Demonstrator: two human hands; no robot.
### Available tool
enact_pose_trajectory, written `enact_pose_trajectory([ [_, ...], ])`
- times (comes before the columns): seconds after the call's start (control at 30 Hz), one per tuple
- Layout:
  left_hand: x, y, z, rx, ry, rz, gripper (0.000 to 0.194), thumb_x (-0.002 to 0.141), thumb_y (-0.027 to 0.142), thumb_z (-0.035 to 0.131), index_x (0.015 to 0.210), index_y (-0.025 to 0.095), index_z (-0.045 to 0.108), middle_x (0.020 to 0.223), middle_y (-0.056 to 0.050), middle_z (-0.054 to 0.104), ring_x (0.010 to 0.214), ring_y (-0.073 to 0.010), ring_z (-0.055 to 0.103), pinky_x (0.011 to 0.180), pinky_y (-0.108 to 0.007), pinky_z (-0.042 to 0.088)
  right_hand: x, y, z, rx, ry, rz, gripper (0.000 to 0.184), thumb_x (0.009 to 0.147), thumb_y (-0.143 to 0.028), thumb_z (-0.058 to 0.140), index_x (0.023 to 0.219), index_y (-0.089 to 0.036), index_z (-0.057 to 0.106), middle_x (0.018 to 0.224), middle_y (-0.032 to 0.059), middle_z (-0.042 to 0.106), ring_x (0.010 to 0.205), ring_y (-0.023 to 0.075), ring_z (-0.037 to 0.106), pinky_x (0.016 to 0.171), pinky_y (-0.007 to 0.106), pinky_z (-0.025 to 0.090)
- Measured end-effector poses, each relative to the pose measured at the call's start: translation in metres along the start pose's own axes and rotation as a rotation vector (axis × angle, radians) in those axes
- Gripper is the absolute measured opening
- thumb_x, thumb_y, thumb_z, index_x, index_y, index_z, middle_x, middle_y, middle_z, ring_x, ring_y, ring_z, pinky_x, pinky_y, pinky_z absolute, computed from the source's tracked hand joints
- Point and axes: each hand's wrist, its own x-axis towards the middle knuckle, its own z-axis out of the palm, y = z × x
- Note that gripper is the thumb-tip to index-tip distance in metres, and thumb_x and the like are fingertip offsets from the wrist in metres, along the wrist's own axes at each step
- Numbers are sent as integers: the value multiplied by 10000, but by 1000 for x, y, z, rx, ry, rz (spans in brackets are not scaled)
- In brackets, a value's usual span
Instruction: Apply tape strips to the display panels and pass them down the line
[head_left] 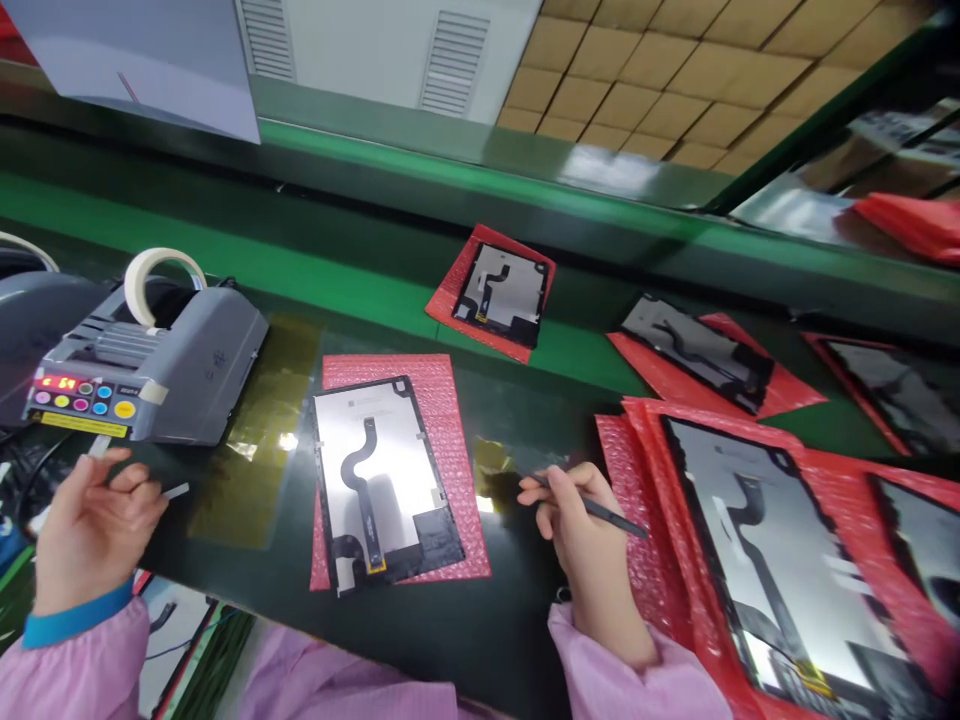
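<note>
My left hand [105,515], with a blue band at the wrist, is at the front of a grey tape dispenser [187,370]. Its thumb and forefinger pinch a short strip of tape [99,446] at the outlet, and a second piece of tape [177,491] sticks out from its other fingers. Black tweezers [611,516] lie in my right hand [585,525], gripped between thumb and fingers, above the dark table. Between my hands a display panel [401,480] lies back side up on a pink bubble-wrap bag [465,500]; its black flex cable [363,480] runs down the middle.
More panels on red bags sit at the back [517,285] and right [690,345], with a stack of bagged panels [780,540] beside my right arm. Yellowish film [251,480] covers the table near the dispenser. A second dispenser [45,310] stands far left.
</note>
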Motion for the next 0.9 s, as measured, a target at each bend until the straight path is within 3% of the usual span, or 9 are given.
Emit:
enact_pose_trajectory([
  [0.1, 7, 2, -6, -18, 53, -81, 494, 1030, 349, 264, 759, 171, 636, 536, -14, 641, 399, -106, 418, 375, -199, 341, -19, -8, 12, 48, -96, 24, 433, 773, -495, 785, 664, -208, 479, 641, 23, 717, 445, 136, 658, 265, 135, 351],
  [0.23, 12, -1, -17, 132, -28, -7, 224, 839, 310, 666, 691, 145, 638, 587, -29, 694, 427, -107, 503, 391, -198, 376, -48, -11, 30, 75, -281, 93, 386, 855, -452, 721, 665, -198, 501, 599, 15, 709, 327, 80, 556, 261, 119, 353],
  [0.33, 3, -13, -25, 175, -120, 196, 286, 678, 392, 818, 656, 153, 663, 598, -30, 707, 495, -143, 583, 442, -227, 442, -71, -5, 42, 89, -399, 174, 390, 871, -467, 697, 672, -199, 494, 617, 33, 720, 346, 96, 592, 260, 118, 366],
  [0.43, -21, -29, -25, 364, -351, 392, 304, 783, 447, 745, 671, 167, 705, 672, -42, 743, 581, -171, 645, 556, -282, 520, -88, 3, 50, 86, -483, 260, 407, 861, -497, 694, 675, -207, 477, 635, 53, 724, 430, 139, 667, 261, 120, 375],
  [0.53, -53, -51, -16, 568, -671, 482, 235, 928, 352, 598, 874, 192, 762, 897, -72, 783, 872, -240, 727, 798, -364, 574, -96, 9, 54, 45, -506, 318, 401, 867, -499, 685, 682, -211, 477, 652, 62, 731, 474, 147, 689, 278, 125, 393],
  [0.6, -73, -67, -8, 617, -774, 517, 239, 951, 273, 564, 1134, 234, 712, 1151, -87, 742, 1126, -270, 674, 993, -420, 521, -96, 10, 55, 7, -523, 345, 404, 856, -517, 689, 686, -213, 483, 664, 68, 736, 492, 159, 697, 284, 143, 412],
  [0.7, -96, -92, 2, 636, -771, 581, 496, 950, 200, 558, 1428, 298, 470, 1500, -98, 503, 1432, -284, 410, 1184, -502, 331, -93, 9, 56, -33, -558, 356, 415, 847, -550, 684, 692, -214, 495, 682, 78, 746, 496, 173, 703, 289, 166, 433],
  [0.8, -112, -109, 8, 659, -771, 572, 614, 973, 183, 513, 1523, 316, 276, 1630, -110, 279, 1518, -286, 205, 1217, -553, 234, -92, 6, 58, -69, -586, 328, 404, 866, -547, 664, 704, -207, 517, 696, 77, 756, 433, 144, 666, 308, 175, 439],
  [0.9, -119, -117, 11, 673, -798, 514, 624, 997, 185, 462, 1543, 324, 193, 1654, -117, 200, 1527, -280, 164, 1215, -554, 241, -93, 2, 61, -107, -572, 284, 420, 860, -560, 663, 685, -206, 518, 655, 67, 751, 318, 102, 567, 310, 188, 421],
])
